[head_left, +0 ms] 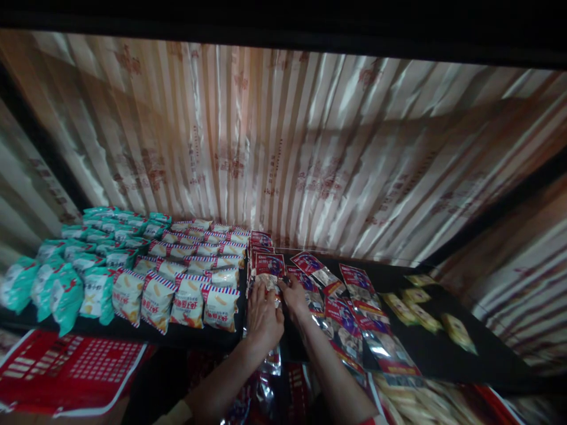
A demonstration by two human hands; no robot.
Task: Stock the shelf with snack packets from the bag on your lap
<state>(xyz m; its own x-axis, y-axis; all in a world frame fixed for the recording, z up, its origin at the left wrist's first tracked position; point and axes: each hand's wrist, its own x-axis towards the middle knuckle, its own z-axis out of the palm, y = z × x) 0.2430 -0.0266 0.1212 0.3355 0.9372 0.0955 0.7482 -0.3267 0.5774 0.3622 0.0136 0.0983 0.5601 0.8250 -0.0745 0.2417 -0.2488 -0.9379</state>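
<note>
Both hands meet at the red stack [261, 248], a row of red packs standing one behind another on the dark shelf [443, 354]. The left hand [263, 319] curls its fingers over the lower part of the front pack [269, 267] of that stack and holds it. The right hand [295, 295] rests at the pack's right edge; I cannot tell whether it grips. Just left of the stack stand rows of white packs [190, 295], and beyond them teal packs [66, 283]. Right of the stack, loose red packs [354, 307] lie flat and overlapping, with yellow packs [416, 307] farther out. Behind the stack hangs a striped curtain [310, 147]. Well to the stack's lower left lies a red sheet [75, 366].
</note>
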